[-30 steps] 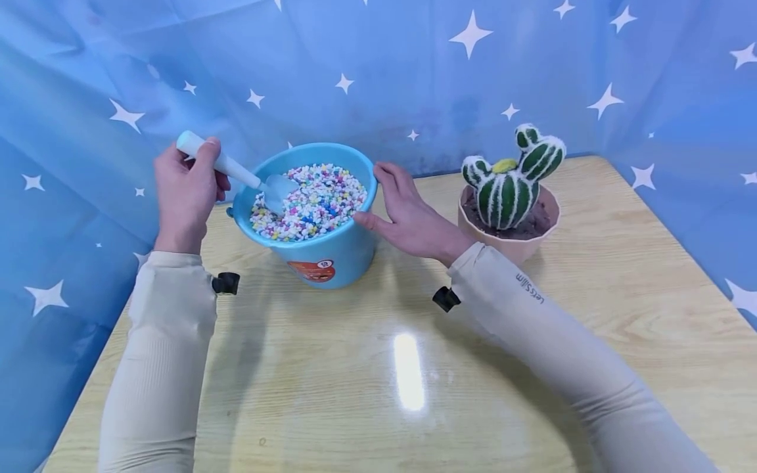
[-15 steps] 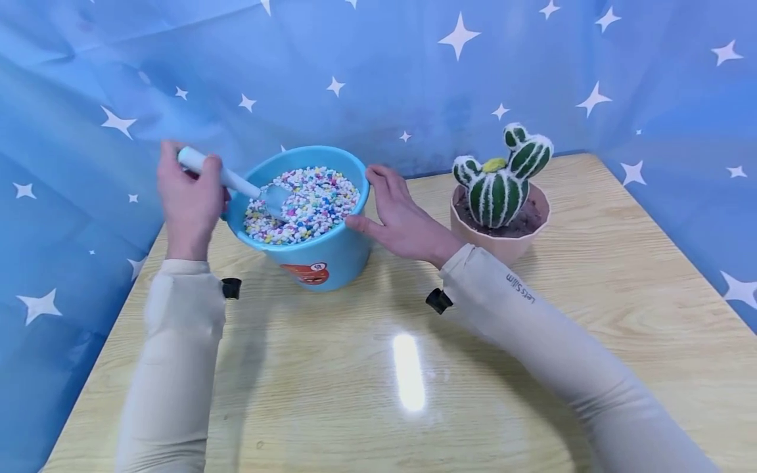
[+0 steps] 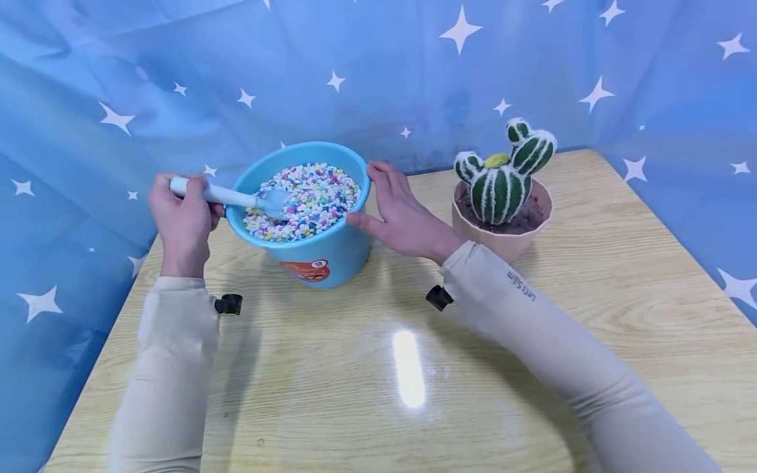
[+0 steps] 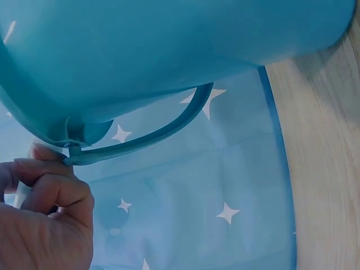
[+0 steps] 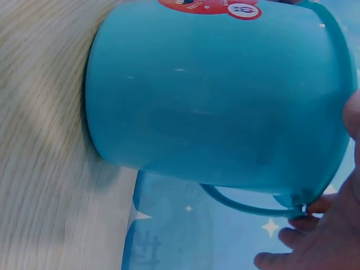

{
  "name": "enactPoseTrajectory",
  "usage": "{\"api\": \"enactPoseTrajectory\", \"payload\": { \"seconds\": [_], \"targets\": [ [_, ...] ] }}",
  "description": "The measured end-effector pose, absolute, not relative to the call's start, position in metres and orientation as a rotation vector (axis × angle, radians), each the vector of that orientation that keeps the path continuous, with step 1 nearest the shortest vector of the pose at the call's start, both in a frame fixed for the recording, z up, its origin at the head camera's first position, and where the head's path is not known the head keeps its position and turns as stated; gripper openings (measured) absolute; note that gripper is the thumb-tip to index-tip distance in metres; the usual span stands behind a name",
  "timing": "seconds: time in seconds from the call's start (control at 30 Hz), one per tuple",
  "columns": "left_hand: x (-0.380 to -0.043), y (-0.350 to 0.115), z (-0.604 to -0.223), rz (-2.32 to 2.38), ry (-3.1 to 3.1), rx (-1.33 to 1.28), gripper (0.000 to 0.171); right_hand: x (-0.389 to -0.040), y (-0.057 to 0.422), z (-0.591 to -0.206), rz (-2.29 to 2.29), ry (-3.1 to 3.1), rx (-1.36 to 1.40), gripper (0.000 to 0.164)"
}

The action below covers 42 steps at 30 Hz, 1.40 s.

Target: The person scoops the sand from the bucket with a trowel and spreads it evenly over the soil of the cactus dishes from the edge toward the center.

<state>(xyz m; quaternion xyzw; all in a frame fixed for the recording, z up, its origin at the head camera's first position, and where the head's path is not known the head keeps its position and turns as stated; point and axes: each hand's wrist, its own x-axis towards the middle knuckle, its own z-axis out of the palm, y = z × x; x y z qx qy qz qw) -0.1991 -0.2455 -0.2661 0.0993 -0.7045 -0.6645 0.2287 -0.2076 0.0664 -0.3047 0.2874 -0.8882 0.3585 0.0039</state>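
In the head view a blue bucket (image 3: 340,253) stands on the table, filled with small multicoloured pellets (image 3: 322,194). My left hand (image 3: 184,220) grips the pale handle of a small plastic shovel (image 3: 225,195) beyond the bucket's left rim. Its light-blue blade lies on the pellets, and the handle slopes only slightly. My right hand (image 3: 405,220) rests against the bucket's right rim, thumb towards the front and fingers extended at the side. In the right wrist view, fingers (image 5: 306,222) touch near the bucket's handle joint. The left wrist view mostly hides the shovel.
A potted cactus (image 3: 499,194) in a pinkish pot (image 3: 503,244) stands right of the bucket, near my right forearm. Behind the wooden table (image 3: 331,394) hangs a blue cloth (image 3: 378,59) with white stars. The bucket's carrying handle (image 4: 152,138) hangs down.
My left hand has moved down, lowering the shovel's grip end so the handle lies flatter. The blade stays on the pellets. My right hand has kept its place at the rim.
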Motion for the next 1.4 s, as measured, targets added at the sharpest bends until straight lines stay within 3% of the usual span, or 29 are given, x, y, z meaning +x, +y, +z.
{"api": "enactPoseTrajectory", "payload": {
  "seconds": [1.4],
  "targets": [
    [-0.1971, -0.2468, -0.2691, -2.035, -1.576, 0.381, 0.012, -0.2056, 0.0646, -0.3072, 1.106, -2.758, 0.867, 0.089]
  ]
}}
